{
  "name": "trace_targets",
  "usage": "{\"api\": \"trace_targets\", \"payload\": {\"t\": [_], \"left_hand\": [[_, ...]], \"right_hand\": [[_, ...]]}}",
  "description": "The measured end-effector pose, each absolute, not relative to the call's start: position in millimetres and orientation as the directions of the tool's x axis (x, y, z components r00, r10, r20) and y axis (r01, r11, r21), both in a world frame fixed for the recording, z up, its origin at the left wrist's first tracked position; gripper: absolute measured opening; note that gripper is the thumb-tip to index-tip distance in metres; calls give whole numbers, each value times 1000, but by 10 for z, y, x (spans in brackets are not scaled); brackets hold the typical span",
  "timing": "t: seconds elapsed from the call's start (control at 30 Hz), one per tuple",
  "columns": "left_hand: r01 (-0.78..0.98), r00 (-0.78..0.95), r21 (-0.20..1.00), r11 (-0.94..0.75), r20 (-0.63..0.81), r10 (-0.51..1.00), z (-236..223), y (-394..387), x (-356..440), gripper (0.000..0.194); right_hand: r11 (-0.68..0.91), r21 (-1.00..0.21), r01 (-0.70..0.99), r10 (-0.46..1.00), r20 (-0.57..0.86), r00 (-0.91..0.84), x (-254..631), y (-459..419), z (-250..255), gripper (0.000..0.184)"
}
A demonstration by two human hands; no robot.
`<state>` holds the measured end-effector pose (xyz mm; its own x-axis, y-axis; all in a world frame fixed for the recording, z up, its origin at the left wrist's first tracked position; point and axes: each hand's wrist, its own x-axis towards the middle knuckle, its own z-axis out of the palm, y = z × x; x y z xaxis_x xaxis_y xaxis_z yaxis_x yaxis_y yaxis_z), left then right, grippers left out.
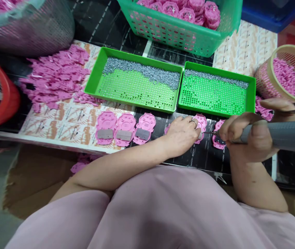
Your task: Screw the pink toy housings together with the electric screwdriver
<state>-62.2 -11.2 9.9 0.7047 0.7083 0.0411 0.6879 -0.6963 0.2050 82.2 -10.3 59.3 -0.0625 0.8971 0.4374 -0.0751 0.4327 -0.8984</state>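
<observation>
My right hand (251, 136) is wrapped around a grey electric screwdriver (289, 135), held nearly level. Its thin bit points left and meets the edge of a pink plastic casing (202, 121). My left hand (181, 136), with a ring on one finger, is closed on that casing and holds it against the table; the fingertips are partly hidden. Another pink part shows at the left hand's far side, mostly covered. A pink casing (218, 143) lies under the bit, close to my right hand. Three pink casings with grey covers (123, 128) lie in a row to the left.
Two green trays (134, 95) (215, 97) of small screws stand behind my hands. A heap of pink parts (59, 72) lies left. Around stand a green basket (170, 33), a yellow basket (272, 74), a red tub (10, 93) and a grey basket (41, 31).
</observation>
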Motion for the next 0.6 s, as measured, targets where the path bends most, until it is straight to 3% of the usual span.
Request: {"api": "trace_targets", "payload": {"t": [0.13,0.33,0.4,0.5,0.6], "left_hand": [[682,711,212,-700,33,703,100,-96,-620,15],[677,708,222,-702,67,704,73,-109,-621,14],[675,706,220,-704,81,703,64,-118,-621,13],[672,706,220,-707,99,701,57,-127,-621,13],[666,712,225,-711,92,696,54,-129,-618,13]], "right_hand": [[503,-846,-176,862,507,23,787,-96,533,10],[490,-846,-209,853,515,-83,849,-77,513,10],[508,-829,-236,828,545,-132,873,-68,524,3],[510,-816,-271,811,561,-164,880,-49,537,19],[536,-795,-284,793,589,-155,859,-22,535,22]]}}
